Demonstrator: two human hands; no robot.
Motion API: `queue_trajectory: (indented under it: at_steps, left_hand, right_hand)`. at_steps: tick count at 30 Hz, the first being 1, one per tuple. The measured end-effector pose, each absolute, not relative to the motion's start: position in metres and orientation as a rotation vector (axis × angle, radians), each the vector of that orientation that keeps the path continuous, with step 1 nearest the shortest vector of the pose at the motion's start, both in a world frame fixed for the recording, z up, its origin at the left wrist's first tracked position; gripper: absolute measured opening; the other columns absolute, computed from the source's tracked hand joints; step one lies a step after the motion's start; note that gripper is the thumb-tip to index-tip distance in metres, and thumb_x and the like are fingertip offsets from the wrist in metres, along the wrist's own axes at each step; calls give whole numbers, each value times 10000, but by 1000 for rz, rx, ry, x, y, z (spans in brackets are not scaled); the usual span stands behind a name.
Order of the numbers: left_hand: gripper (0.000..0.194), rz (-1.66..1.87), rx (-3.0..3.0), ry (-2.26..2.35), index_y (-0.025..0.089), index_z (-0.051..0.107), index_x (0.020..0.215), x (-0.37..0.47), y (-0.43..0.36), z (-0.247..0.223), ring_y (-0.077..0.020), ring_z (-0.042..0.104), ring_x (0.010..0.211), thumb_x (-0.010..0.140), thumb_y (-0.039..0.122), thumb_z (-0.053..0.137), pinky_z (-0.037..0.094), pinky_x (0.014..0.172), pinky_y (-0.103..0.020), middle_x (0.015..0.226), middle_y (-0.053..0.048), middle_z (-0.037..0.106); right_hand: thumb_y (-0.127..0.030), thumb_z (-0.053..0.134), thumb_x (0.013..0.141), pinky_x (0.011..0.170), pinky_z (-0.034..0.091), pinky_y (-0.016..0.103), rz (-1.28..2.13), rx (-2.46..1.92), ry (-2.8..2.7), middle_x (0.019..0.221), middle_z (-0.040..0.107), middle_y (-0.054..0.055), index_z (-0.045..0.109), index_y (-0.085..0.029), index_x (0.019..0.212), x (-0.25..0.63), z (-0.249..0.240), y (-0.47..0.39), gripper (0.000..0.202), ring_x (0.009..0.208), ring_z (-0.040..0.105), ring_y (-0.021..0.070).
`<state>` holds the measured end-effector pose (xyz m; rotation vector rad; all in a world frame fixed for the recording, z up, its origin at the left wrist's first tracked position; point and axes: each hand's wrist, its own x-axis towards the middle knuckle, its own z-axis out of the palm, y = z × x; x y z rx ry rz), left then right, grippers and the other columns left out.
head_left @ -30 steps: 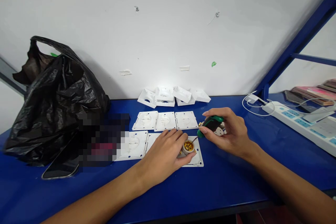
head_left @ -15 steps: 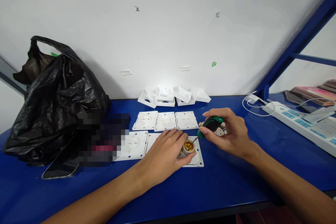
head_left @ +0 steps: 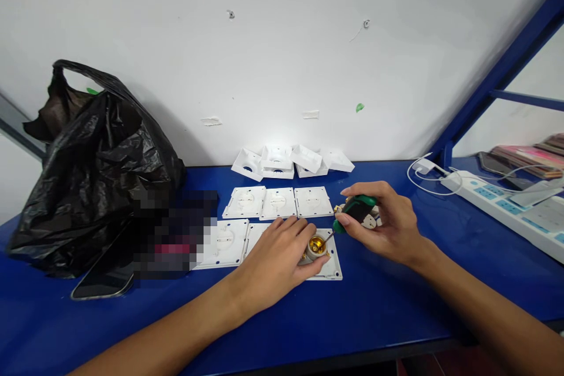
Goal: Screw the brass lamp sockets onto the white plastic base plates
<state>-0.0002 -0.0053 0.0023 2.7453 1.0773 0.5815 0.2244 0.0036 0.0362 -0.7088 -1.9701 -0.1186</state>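
Note:
My left hand [head_left: 282, 252] is wrapped round a round socket [head_left: 316, 245] with a brass-coloured inside, on a white square plate [head_left: 333, 258] at the front. My right hand [head_left: 383, 223] grips a screwdriver [head_left: 356, 211] with a green and black handle, its shaft slanting down left so that the tip is inside the socket. More white plates lie in two rows, one in the back row [head_left: 277, 204] and one at the front left [head_left: 224, 241]. Behind my right hand, small pale parts [head_left: 370, 220] are partly hidden.
White open boxes [head_left: 277, 158] stand along the wall. On the left are a black plastic bag [head_left: 97, 170], a phone [head_left: 103, 273] and a blurred-out patch. At the right lie a power strip [head_left: 506, 205], white cables and stacked flat items [head_left: 524, 160].
The screwdriver and my right hand have shifted very slightly, with the tip still inside the socket. My left hand keeps its place.

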Motion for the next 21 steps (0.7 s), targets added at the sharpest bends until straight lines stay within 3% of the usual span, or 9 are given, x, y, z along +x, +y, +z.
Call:
queue_trajectory:
  at_steps: [21]
  left_hand:
    - [257,526,2760,1077,198,576,972,1,-6,6,-284,674,978,1002,435,670,505,942,-470,1042,-61,690]
  right_hand:
    - [-254,712,932,523,534,247,-143,-690,-1990,807,692,-49,572,-252,1174,223,38,2,280,559,649,110]
